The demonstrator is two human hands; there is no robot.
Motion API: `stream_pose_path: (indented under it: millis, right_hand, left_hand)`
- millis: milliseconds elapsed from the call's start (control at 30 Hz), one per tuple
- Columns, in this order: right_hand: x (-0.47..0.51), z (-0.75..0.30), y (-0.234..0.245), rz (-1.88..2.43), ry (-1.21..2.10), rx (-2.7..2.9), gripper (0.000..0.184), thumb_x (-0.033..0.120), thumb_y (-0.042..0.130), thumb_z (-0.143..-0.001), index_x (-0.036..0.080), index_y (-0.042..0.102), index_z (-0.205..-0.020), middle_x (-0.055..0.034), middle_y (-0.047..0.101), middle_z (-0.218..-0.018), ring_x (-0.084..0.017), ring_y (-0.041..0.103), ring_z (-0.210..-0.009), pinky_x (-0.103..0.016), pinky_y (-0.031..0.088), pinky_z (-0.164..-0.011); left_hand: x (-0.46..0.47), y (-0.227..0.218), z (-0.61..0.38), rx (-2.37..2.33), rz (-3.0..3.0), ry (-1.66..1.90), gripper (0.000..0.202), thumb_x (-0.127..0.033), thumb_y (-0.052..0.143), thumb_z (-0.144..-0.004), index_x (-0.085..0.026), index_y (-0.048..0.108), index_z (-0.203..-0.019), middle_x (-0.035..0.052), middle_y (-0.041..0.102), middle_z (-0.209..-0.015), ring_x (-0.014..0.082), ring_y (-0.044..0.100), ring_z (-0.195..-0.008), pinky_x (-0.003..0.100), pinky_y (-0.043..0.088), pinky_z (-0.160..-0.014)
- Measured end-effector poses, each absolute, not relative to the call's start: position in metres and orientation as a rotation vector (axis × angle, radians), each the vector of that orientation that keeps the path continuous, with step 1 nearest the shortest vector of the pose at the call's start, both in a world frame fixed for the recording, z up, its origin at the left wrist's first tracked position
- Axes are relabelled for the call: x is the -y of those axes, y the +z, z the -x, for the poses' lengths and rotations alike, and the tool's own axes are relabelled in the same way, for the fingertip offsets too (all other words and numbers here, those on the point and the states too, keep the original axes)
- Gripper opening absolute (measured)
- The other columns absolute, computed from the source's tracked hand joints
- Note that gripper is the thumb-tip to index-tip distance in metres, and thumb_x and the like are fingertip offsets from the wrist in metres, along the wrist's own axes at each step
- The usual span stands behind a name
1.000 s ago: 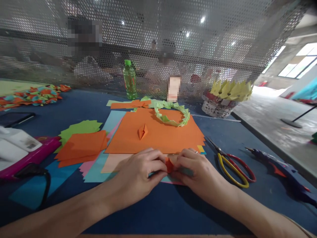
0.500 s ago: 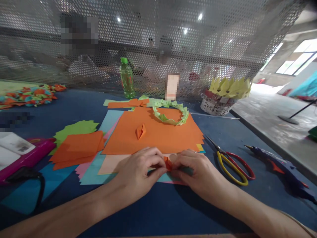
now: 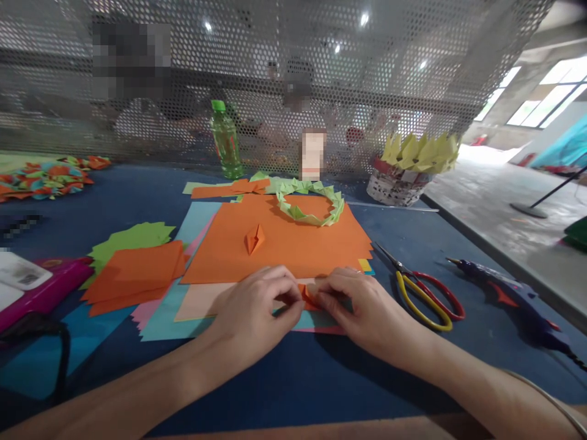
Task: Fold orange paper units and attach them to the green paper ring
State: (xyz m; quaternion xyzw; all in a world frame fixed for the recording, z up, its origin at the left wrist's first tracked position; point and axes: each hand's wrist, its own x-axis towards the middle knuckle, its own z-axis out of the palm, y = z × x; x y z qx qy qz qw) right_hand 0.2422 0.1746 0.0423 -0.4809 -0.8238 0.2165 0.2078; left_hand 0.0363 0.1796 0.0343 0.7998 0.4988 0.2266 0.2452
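Between my two hands is a small folded piece of orange paper [image 3: 310,297], partly hidden by the fingers. My left hand [image 3: 266,302] pinches its left side. On its right side, the thumb and fingers of my right hand [image 3: 355,305] are closed too. Beneath them lies a stack of coloured sheets, with a large orange sheet [image 3: 220,260] on top. A finished-looking orange diamond-shaped fold [image 3: 255,239] rests on that sheet. Farther back sits a ring of folded light-green paper [image 3: 310,205].
Scissors [image 3: 422,296] and a blue glue gun [image 3: 513,302] lie to the right. Orange squares [image 3: 135,275] are stacked at left, near a pink power strip [image 3: 50,290]. Behind stand a green bottle [image 3: 225,143] and a basket [image 3: 398,183] with yellow folded paper, before a perforated metal screen [image 3: 257,43].
The view has shifted slightly, so everything sits a little farther left. Both hands stay at the orange piece, whose folded edge now shows a little more beside the right fingers.
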Motion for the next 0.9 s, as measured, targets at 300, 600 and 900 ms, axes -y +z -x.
stream_pose_path:
  millis: [300, 600, 900]
  right_hand:
    - [-0.1739, -0.2431, 0.0416, 1.321, 0.603, 2.290, 0.014, 0.018, 0.060, -0.095, 0.021, 0.066, -0.082, 0.0006, 0.064, -0.080, -0.015, 0.057, -0.077, -0.029, 0.038, -0.073]
    - [-0.1754, -0.2399, 0.0403, 1.364, 0.635, 2.246, 0.009, 0.016, 0.071, -0.088, 0.021, 0.066, -0.082, 0.0020, 0.067, -0.084, -0.016, 0.058, -0.082, -0.030, 0.037, -0.075]
    - [-0.1764, -0.2398, 0.0348, 1.321, 0.680, 2.199, 0.016, 0.008, 0.068, -0.082, 0.023, 0.066, -0.088, 0.0027, 0.069, -0.085, -0.015, 0.059, -0.078, -0.028, 0.040, -0.072]
  left_hand:
    - [-0.1800, 0.0346, -0.0366, -1.390, -2.180, 0.615, 0.013, -0.022, 0.059, -0.086, -0.023, 0.064, -0.074, -0.0016, 0.066, -0.084, 0.0161, 0.064, -0.081, 0.027, 0.049, -0.074]
    - [-0.1791, 0.0338, -0.0374, -1.450, -2.188, 0.565, 0.012, -0.023, 0.059, -0.086, -0.022, 0.062, -0.074, -0.0015, 0.064, -0.083, 0.0173, 0.062, -0.082, 0.029, 0.046, -0.074]
    - [-0.1805, 0.0361, -0.0364, -1.415, -2.146, 0.605, 0.009, -0.022, 0.063, -0.086, -0.023, 0.063, -0.077, -0.0024, 0.065, -0.086, 0.0170, 0.063, -0.085, 0.029, 0.043, -0.075]
